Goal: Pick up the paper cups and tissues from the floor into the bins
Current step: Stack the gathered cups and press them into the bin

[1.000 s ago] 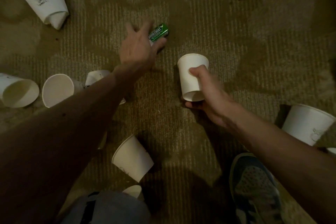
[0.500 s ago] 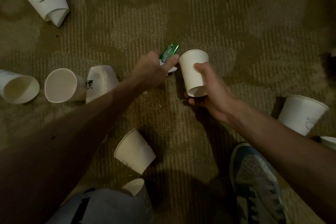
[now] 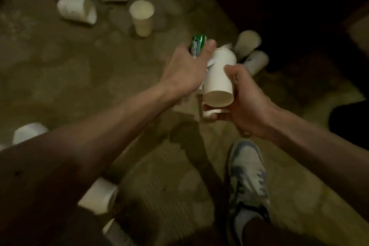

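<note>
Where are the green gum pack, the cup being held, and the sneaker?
green gum pack [image 3: 196,46], head view, printed wrapper face
held paper cup [image 3: 218,75], head view, side wall
sneaker [image 3: 247,167], head view, laced top

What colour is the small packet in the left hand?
Green, with a white label; the head view shows the packet.

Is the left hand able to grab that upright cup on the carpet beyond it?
Probably not right now: the left hand grips a green gum pack. The carpet between it and the upright cup looks bare.
</note>
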The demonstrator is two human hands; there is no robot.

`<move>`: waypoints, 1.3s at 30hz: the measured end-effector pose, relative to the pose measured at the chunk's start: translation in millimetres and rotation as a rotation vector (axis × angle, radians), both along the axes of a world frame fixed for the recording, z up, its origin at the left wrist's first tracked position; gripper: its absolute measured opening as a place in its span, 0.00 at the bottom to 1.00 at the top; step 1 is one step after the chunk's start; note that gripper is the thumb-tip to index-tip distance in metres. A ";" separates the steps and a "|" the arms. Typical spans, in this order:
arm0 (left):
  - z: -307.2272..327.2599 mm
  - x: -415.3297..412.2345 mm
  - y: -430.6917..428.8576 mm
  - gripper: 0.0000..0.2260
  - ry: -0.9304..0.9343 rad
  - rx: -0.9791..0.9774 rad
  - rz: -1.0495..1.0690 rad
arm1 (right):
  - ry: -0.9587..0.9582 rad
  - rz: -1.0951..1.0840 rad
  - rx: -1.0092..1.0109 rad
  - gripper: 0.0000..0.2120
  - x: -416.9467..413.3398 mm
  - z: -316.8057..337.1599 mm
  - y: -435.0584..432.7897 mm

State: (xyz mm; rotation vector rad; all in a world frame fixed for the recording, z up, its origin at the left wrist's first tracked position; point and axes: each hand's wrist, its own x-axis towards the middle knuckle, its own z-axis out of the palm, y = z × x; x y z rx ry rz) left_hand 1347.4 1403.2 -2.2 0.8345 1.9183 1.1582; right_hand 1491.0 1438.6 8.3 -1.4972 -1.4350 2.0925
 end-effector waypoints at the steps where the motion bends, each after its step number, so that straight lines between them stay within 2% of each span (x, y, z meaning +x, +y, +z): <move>1: 16.5 16.3 9.7 0.22 -0.042 0.038 -0.006 | -0.015 0.020 0.058 0.21 17.5 17.6 8.9; 6: 54.8 90.6 27.0 0.20 -0.309 0.143 0.095 | -0.118 0.046 0.199 0.20 84.1 74.7 33.2; 8: 57.6 112.5 37.1 0.21 -0.291 0.165 0.079 | -0.137 0.033 0.248 0.19 109.2 81.7 39.9; 11: 65.0 148.2 60.7 0.23 -0.210 0.229 0.038 | -0.115 0.000 0.336 0.27 155.5 88.7 54.2; 15: 75.8 220.5 88.8 0.15 -0.202 0.296 0.023 | -0.135 -0.116 0.484 0.37 226.5 99.7 75.2; 17: 87.4 258.8 107.8 0.14 -0.192 0.372 0.007 | -0.105 -0.185 0.536 0.38 262.2 105.8 91.6; 21: 99.8 341.2 147.5 0.17 -0.300 0.427 -0.076 | -0.074 -0.252 0.674 0.33 344.4 121.1 123.7; 22: 99.3 362.2 153.4 0.19 -0.281 0.417 -0.113 | -0.078 -0.267 0.701 0.33 365.2 124.5 129.5; 25: 97.2 416.0 169.1 0.35 -0.232 0.374 -0.227 | -0.126 -0.300 0.757 0.28 419.2 127.7 143.1; 27: 99.0 452.5 183.2 0.32 -0.194 0.355 -0.340 | -0.176 -0.373 0.755 0.25 458.1 125.2 151.7; 29: 101.2 484.7 200.0 0.21 -0.129 0.334 -0.451 | -0.223 -0.464 0.696 0.25 493.0 118.7 159.7; 30: 102.2 499.6 208.2 0.19 -0.090 0.325 -0.496 | -0.236 -0.500 0.652 0.26 508.1 115.1 162.8; 34: 92.6 547.4 241.0 0.21 0.036 0.208 -0.620 | -0.361 -0.530 0.596 0.28 551.7 94.9 178.7; 39: 64.9 583.4 265.3 0.31 0.051 -0.045 -0.594 | -0.565 -0.489 0.634 0.24 577.5 73.8 191.0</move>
